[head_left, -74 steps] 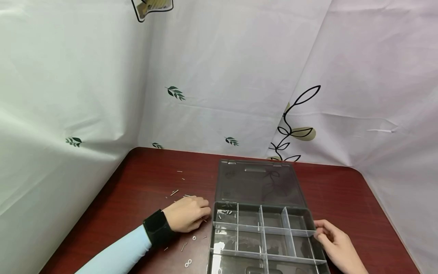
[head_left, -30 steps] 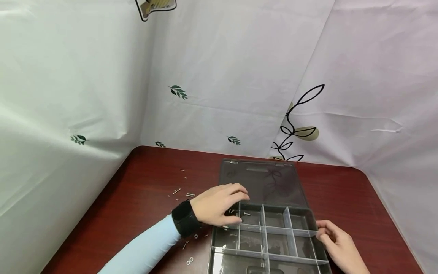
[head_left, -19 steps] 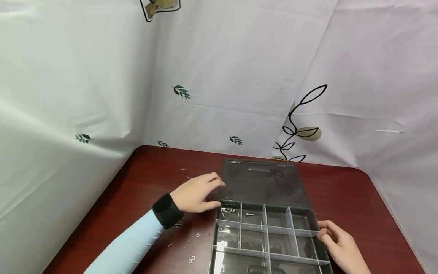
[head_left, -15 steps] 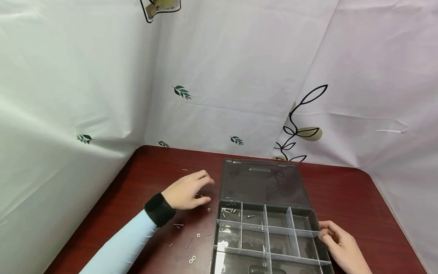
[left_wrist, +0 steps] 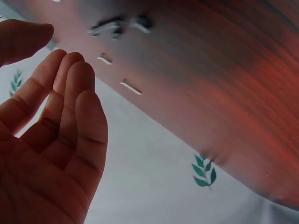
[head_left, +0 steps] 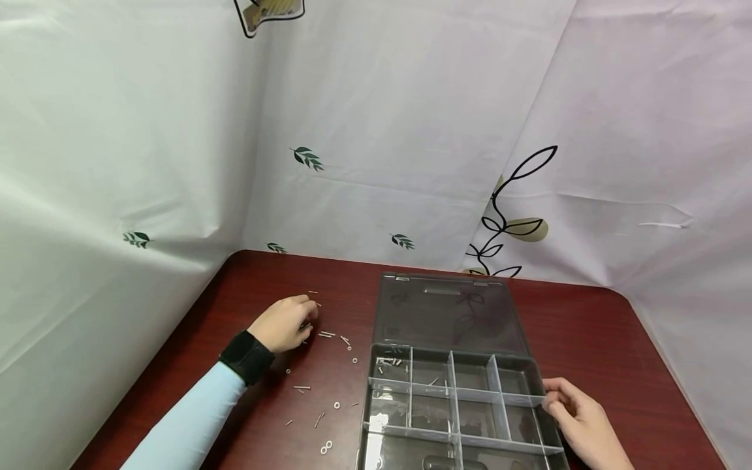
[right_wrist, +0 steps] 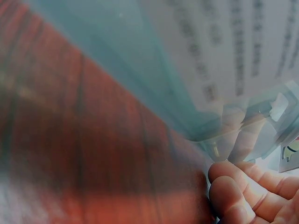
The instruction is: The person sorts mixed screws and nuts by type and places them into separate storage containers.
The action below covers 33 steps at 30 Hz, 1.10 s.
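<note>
In the head view my left hand (head_left: 284, 324) is low over the far left of the table, amid small metal screws. The left wrist view shows its thumb apart from the bent fingers (left_wrist: 86, 116), and no held thing visible. Several screws (head_left: 327, 335) lie just right of it. A grey clear-plastic organizer box (head_left: 455, 393) stands with its lid laid back. Several screws (head_left: 392, 362) are in its far-left compartment, and one screw (head_left: 433, 382) is in the compartment beside it. My right hand (head_left: 581, 421) touches the box's right outer wall with its fingertips (right_wrist: 226, 191).
The flat lid (head_left: 449, 313) extends behind the box. Small rings like washers (head_left: 337, 405) and more screws (head_left: 319, 420) are scattered left of the box. A white patterned cloth (head_left: 376, 130) hangs around the dark red table (head_left: 578, 320).
A screw has appeared in the second far compartment since the oldest frame, then shifted slightly. My left hand has moved from over the box leftward to the scattered screws. The right hand has stayed.
</note>
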Available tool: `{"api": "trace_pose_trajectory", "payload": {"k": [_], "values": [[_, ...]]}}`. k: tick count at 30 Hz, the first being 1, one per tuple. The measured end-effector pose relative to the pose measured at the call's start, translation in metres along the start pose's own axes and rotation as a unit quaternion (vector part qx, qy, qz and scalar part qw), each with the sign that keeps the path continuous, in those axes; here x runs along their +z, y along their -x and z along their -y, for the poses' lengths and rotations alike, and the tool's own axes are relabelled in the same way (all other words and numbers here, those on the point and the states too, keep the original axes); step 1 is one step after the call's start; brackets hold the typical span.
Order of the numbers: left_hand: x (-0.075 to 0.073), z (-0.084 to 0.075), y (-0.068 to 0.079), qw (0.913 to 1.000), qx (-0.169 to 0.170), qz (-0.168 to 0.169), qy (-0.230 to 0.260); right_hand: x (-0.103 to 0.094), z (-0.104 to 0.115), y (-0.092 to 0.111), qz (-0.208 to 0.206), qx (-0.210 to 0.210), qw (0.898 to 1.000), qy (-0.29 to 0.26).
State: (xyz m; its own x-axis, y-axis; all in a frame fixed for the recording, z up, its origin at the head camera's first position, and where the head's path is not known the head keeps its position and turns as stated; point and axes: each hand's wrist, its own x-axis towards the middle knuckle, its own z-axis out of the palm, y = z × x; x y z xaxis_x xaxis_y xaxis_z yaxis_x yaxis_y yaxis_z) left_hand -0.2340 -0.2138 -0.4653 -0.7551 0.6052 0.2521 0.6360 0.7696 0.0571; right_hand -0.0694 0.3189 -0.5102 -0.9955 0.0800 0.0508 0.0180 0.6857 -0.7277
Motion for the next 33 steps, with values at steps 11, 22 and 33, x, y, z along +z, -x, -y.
{"api": "trace_pose_trajectory", "payload": {"k": [11,22,33], "values": [[0.013,0.01,-0.003,0.9994,0.005,0.029,-0.018,0.003,0.001,0.001,-0.026,-0.025,0.999,-0.001],[0.018,0.01,-0.014,0.999,0.034,0.029,0.009,0.002,0.002,0.002,-0.031,-0.02,0.999,-0.001],[0.004,-0.027,-0.024,0.9957,0.079,-0.024,0.041,0.001,0.002,0.001,-0.02,-0.008,1.0,-0.001]]}}
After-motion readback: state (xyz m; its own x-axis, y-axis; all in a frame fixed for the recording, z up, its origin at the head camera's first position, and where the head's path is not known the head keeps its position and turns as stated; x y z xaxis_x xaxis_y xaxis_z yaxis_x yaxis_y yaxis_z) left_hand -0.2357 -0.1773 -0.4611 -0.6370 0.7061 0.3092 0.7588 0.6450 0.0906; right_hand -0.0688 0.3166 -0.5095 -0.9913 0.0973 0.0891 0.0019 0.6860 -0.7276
